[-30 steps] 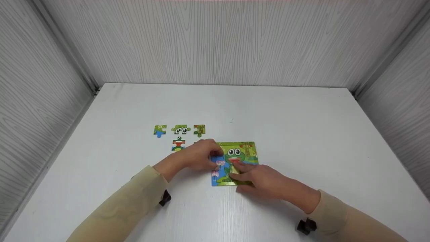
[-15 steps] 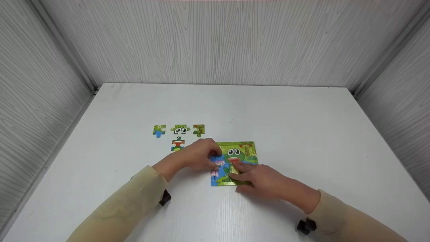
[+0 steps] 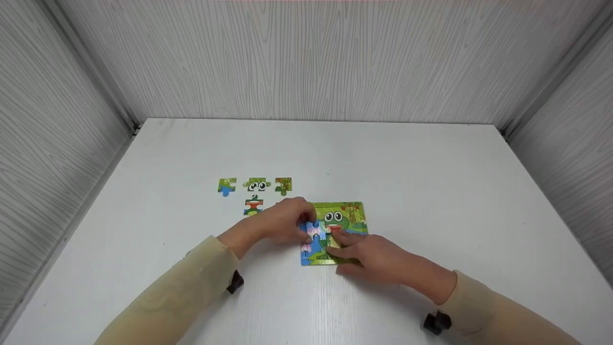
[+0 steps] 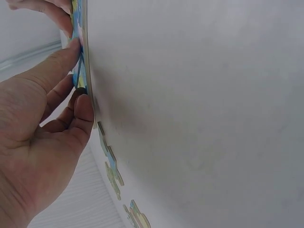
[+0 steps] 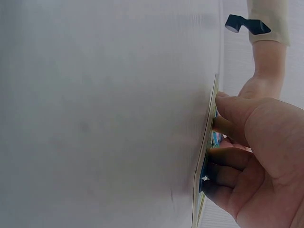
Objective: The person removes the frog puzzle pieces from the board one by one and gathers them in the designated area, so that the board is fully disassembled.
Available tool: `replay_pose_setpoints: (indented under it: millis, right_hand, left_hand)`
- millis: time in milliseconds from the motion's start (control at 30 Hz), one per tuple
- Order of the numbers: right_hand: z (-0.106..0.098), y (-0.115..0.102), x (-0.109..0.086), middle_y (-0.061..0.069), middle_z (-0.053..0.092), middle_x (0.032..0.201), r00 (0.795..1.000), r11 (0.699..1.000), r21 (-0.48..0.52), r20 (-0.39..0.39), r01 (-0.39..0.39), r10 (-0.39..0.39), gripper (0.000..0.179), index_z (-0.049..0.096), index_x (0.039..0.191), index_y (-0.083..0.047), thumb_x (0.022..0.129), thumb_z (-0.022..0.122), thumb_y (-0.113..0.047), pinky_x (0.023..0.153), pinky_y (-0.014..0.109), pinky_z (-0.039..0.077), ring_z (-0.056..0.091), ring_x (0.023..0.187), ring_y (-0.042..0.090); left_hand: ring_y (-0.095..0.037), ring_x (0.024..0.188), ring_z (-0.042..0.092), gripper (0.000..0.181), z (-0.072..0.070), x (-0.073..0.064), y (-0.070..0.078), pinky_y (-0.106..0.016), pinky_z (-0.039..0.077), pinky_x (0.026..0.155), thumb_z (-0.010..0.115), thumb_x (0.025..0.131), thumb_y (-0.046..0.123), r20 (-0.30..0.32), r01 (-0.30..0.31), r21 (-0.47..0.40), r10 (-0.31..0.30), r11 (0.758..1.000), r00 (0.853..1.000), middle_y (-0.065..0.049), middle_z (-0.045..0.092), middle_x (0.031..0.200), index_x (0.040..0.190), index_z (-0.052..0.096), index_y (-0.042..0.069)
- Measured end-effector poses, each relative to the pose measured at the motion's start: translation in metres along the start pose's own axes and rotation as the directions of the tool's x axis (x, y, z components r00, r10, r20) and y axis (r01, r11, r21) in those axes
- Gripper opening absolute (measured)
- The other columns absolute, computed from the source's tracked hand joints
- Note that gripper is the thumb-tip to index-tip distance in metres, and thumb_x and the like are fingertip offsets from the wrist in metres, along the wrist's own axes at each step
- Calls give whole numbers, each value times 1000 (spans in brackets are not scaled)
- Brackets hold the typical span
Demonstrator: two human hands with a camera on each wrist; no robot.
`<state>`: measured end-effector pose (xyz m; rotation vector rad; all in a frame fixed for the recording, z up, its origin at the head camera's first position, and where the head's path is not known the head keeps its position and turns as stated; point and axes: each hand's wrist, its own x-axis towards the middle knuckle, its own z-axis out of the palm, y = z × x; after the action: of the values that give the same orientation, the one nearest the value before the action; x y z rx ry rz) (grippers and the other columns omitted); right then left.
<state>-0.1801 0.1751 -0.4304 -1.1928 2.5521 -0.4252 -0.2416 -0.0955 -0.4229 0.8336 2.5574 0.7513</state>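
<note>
A square frog puzzle board (image 3: 353,211) lies flat on the table. My left hand (image 3: 286,221) pinches a blue-and-pink puzzle piece (image 3: 314,229) at the board's left side; the piece looks slightly tilted. In the left wrist view, its edge shows between the thumb (image 4: 66,56) and fingers (image 4: 84,111). Spread over the board's lower right, my right hand (image 3: 373,256) rests its fingertips on the frog's body. In the right wrist view, the right thumb (image 5: 228,102) touches the board's edge (image 5: 209,111). The hands hide parts of the board.
Loose pieces lie left of the board: a green-blue one (image 3: 227,186), one with eyes (image 3: 257,184), one with a tree (image 3: 283,185) and one with a red mouth (image 3: 254,205). The left hand partly covers that area. Pale walls (image 3: 306,62) enclose the table.
The blue-and-pink piece at the left fingertips has shifted slightly, and its knobbed outline now stands out against the board. Both hands stay almost in place.
</note>
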Motion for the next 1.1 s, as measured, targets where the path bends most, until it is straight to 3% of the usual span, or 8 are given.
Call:
replay_pose_setpoints:
  millis: [167, 367, 667, 1100]
  right_hand:
    - [-1, -1, 0, 15, 43, 163, 1000, 1000, -14, -9, 13, -13, 51, 60, 151, -17, 104, 70, -35, 112, 51, 46, 41, 151, 32]
    - [-1, -1, 0, 14, 42, 164, 1000, 1000, -16, 0, 4, -4, 51, 60, 152, -18, 105, 69, -35, 112, 51, 46, 40, 152, 32]
    - [-1, -2, 1, 14, 43, 163, 1000, 1000, -24, 4, 2, -2, 51, 60, 151, -19, 105, 69, -36, 112, 50, 46, 41, 151, 32]
    - [-1, -1, 0, 15, 42, 163, 1000, 1000, -26, -5, 12, -12, 50, 61, 151, -18, 105, 69, -36, 112, 50, 46, 42, 151, 33]
  left_hand:
    - [-19, 94, 56, 29, 0, -2, 1, -35, 48, 86, 85, 91, 16, -8, -28, -36, 28, 999, 1000, -2, 62, 102, 110, 64, 12]
    - [-19, 93, 56, 31, 1, -3, 1, -34, 49, 85, 86, 90, 15, 4, -9, -76, 10, 997, 1000, -2, 64, 101, 112, 65, 13]
    - [-20, 94, 58, 36, 1, -3, 0, -34, 50, 87, 89, 88, 20, 19, 29, -60, -28, 998, 999, 0, 65, 102, 116, 67, 15]
    - [-20, 94, 58, 35, 2, -2, 1, -34, 50, 87, 89, 87, 17, 19, 26, -76, -25, 997, 1000, -3, 65, 103, 114, 67, 14]
